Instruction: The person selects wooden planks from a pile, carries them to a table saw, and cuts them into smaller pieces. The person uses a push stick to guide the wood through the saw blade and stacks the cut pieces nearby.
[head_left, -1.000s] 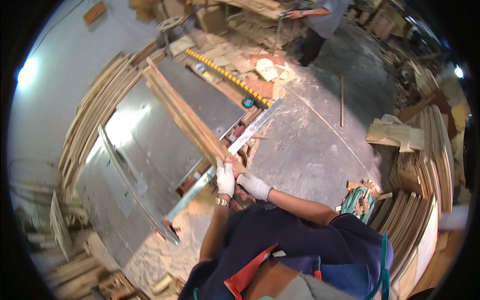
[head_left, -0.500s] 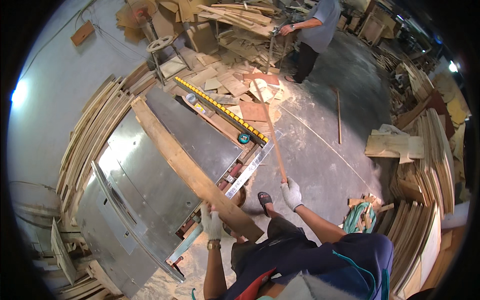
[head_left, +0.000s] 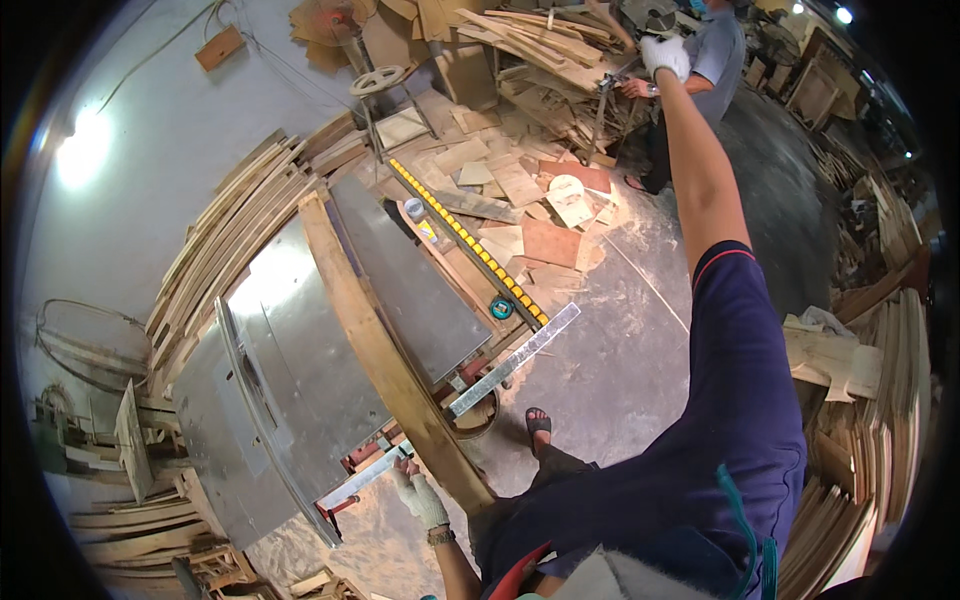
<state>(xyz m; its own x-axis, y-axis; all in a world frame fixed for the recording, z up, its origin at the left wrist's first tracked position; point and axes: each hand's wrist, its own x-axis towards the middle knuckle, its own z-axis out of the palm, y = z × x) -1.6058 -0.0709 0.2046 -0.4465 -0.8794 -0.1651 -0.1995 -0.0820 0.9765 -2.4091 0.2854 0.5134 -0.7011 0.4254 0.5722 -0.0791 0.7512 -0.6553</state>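
Note:
My left hand [head_left: 420, 497], in a white glove with bare fingertips, is beside the near end of a long plank [head_left: 365, 335]. Its loosely bent fingers reach the front metal rail [head_left: 362, 476], with nothing seen in them; whether they touch the rail is unclear. The plank lies across a grey metal saw table [head_left: 290, 330] and overhangs its front edge. Far forward, at the end of my outstretched arm, my gloved right hand [head_left: 667, 57] is closed round a thin wooden strip [head_left: 612, 24] near the scrap pile. Most of the strip is out of view.
A co-worker [head_left: 715, 55] stands beside the wood pile [head_left: 560, 50], close to my right hand. Scrap boards [head_left: 550, 243] litter the floor. A yellow roller strip [head_left: 470, 245] and a tape measure [head_left: 502, 308] are along the table's right side. Stacked boards [head_left: 890, 370] stand at right.
My right hand has swung the wooden strip from close to my body up and forward to the wood pile. My left hand has come off the plank toward the rail.

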